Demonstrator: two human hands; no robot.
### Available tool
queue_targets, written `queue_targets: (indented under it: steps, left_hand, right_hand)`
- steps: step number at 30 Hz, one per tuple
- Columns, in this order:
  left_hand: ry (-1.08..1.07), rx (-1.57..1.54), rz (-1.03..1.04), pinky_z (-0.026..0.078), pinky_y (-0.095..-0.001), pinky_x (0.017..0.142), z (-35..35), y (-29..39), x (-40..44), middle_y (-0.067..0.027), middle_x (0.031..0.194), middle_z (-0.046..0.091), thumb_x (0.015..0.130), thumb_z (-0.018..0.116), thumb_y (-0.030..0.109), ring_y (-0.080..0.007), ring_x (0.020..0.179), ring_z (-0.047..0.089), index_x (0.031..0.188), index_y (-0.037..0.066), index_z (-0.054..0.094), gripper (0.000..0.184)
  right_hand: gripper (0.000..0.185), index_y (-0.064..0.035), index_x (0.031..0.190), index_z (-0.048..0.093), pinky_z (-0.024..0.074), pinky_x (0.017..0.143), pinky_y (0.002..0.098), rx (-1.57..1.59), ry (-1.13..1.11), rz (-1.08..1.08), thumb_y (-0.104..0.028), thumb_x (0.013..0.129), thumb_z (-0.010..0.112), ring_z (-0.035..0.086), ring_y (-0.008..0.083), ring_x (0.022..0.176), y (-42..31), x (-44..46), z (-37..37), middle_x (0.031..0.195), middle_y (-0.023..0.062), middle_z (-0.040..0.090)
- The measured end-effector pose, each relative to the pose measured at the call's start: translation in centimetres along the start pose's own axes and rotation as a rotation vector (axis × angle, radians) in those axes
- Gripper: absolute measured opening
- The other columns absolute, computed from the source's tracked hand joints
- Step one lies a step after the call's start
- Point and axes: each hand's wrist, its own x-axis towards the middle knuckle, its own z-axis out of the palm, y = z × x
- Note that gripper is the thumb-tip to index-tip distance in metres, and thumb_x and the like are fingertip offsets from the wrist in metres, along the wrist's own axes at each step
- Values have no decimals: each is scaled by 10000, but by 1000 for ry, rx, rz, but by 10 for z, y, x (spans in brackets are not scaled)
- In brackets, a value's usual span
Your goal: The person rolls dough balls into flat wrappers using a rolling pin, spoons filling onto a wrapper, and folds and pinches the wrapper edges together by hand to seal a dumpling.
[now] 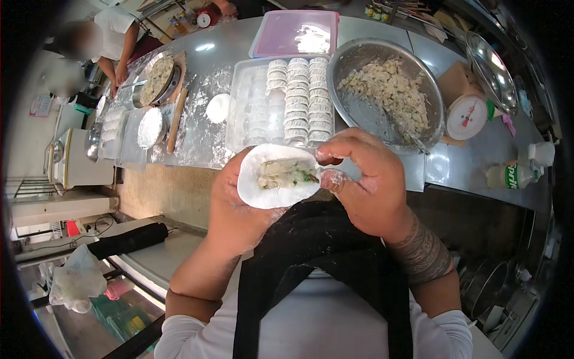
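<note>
A round white dumpling wrapper (248,170) lies across the fingers of my left hand (230,200), which is closed around its underside. Pale filling (281,173) with green bits sits in the middle of the wrapper. My right hand (368,173) has its thumb and forefinger at the wrapper's right edge, floury at the tips. Just beyond my hands stands a clear plastic tray (239,102) with rows of pleated dumplings (297,107). To its right is a large metal bowl (362,119) of chopped filling (388,90).
A loose wrapper (217,108), rolling pin (177,119) and pan of filling (156,81) are on the floury metal table (203,72). At right stand a scale (467,118) and a Sprite bottle (508,176). Another person (116,42) works at the far left.
</note>
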Motion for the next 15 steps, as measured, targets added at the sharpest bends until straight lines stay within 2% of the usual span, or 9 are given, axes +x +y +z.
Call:
queue_targets:
  steps: [6,12,15]
  left_hand:
    - [-33,65,2,552,-322,976,-2,-2,-1,-82,1161,742,838,829,106,-152,1075,709,1248,-4,646,462]
    - [42,63,-44,549,-318,964,6,-3,-1,-75,1156,742,851,830,93,-143,1066,704,1240,-6,653,439]
    - [-15,72,-16,546,-312,955,7,-2,0,-70,1145,743,853,834,98,-139,1063,703,1231,-7,659,430]
  right_hand:
    - [135,-5,966,716,514,770,380,41,-139,-42,-37,852,781,686,298,863,2,3,-11,918,150,709]
    - [147,-3,954,715,514,765,387,21,-95,-37,-46,839,794,683,298,849,3,-3,-12,909,145,708]
    - [108,17,957,686,502,815,354,-26,-145,-76,-19,876,747,652,257,875,5,-2,-17,954,138,693]
